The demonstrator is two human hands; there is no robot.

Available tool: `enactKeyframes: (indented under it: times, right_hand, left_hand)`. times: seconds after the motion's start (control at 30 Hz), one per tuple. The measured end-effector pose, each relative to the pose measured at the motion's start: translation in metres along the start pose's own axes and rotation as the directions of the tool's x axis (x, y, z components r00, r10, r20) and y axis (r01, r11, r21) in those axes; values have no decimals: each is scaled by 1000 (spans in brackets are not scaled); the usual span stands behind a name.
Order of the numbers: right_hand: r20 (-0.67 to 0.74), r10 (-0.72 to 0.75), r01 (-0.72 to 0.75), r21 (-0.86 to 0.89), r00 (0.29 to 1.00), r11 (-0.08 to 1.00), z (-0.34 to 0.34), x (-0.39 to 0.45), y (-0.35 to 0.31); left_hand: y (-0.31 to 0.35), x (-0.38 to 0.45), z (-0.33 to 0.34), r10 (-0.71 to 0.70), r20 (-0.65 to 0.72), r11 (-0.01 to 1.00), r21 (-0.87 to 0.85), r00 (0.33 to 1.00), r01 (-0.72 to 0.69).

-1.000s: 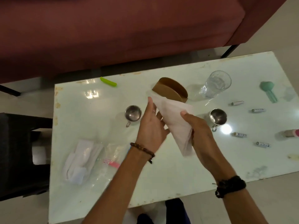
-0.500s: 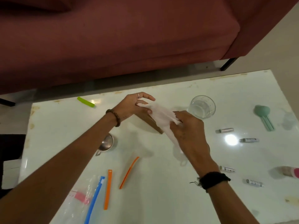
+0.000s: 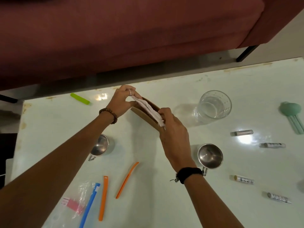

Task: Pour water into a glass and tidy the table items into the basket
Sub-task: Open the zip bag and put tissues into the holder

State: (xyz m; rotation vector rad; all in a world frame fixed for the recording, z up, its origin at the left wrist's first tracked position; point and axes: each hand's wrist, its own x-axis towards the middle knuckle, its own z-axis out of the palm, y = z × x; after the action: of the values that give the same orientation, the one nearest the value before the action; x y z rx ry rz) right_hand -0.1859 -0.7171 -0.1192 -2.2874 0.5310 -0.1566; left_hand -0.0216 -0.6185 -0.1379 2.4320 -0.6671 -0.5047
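Observation:
A narrow brown cardboard basket (image 3: 144,116) stands near the back middle of the white table (image 3: 164,186). Folded white tissues (image 3: 148,109) sit upright inside it. My left hand (image 3: 122,100) pinches the far end of the tissues at the basket's far tip. My right hand (image 3: 172,129) grips their near end at the basket's near tip. A clear glass (image 3: 213,106) with water in it stands to the right of the basket.
Two steel cups (image 3: 100,146) (image 3: 210,156) flank my arms. Several batteries (image 3: 241,132) and a mint green tool (image 3: 293,115) lie at the right. Orange clips (image 3: 126,180), a blue clip (image 3: 89,204), a plastic bag (image 3: 72,203) and a green clip (image 3: 80,99) lie left. A red sofa (image 3: 131,33) stands behind.
The tissues went from held up in the air in both hands down into the cardboard basket. Both hands reached forward, and the view moved closer to the table.

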Motion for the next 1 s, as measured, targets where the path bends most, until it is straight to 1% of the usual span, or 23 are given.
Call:
enactKeyframes:
  times: [0.07,0.1,0.13,0.17,0.2,0.23,0.27,0.3,0.33,0.37,0.4,0.43,0.47,0.5,0.57,0.7,0.8,0.87,1.0]
  right_hand:
    - [4,2,-2,36,1000,999,4,-3,4]
    - [-15,10,-10,60,1000,998,5,-4,5]
    - [-42,30,-25,101,999,995,5,-5,7]
    - [-65,66,-54,174,996,983,4,-5,9]
    - [-69,116,-93,282,991,955,2,-3,11]
    - [-50,172,-137,407,984,903,0,0,12]
    - [-7,224,-188,521,975,833,-2,5,14]
    - [60,267,-247,608,962,754,-3,9,17]
    - [138,301,-313,665,944,678,-3,13,21]
    - [210,324,-374,694,922,615,-2,15,25]
    - [265,335,-419,703,904,575,-1,15,28]
    - [304,338,-450,703,891,552,1,13,31]
    - [328,336,-465,703,883,537,2,10,33]
    - [339,330,-470,709,881,526,4,6,33]
    - [350,318,-470,728,881,500,6,-3,33]
    - [336,285,-437,760,898,482,12,-20,32]
    - [316,295,-426,764,902,485,15,-23,37]
    - [314,299,-428,753,901,499,14,-19,40]
    - [339,278,-437,738,899,514,13,-13,45]
  left_hand:
    - [0,-6,4,-105,-83,984,-155,991,91]
    - [3,-10,6,-183,-129,954,-263,975,145]
    - [6,-16,8,-275,-179,897,-401,945,185]
    - [10,-23,11,-374,-224,811,-549,900,201]
    - [15,-31,16,-464,-248,705,-685,851,184]
    - [18,-40,23,-532,-248,611,-774,810,164]
    - [23,-49,32,-570,-237,587,-787,787,188]
    - [27,-58,44,-586,-191,569,-789,788,231]
    - [28,-63,57,-579,-134,540,-803,804,254]
    - [31,-65,67,-577,-56,449,-855,815,259]
    - [35,-64,73,-563,25,329,-910,826,251]
    - [39,-61,78,-535,77,232,-944,841,234]
    - [42,-58,81,-503,90,174,-964,860,202]
    - [45,-56,82,-480,94,145,-972,872,184]
    - [47,-52,86,-436,113,121,-976,893,183]
    - [53,-48,90,-393,282,81,-938,875,338]
    - [55,-39,91,-403,290,126,-922,868,366]
    - [55,-37,93,-411,307,109,-919,859,380]
    - [57,-35,93,-405,297,82,-930,865,358]
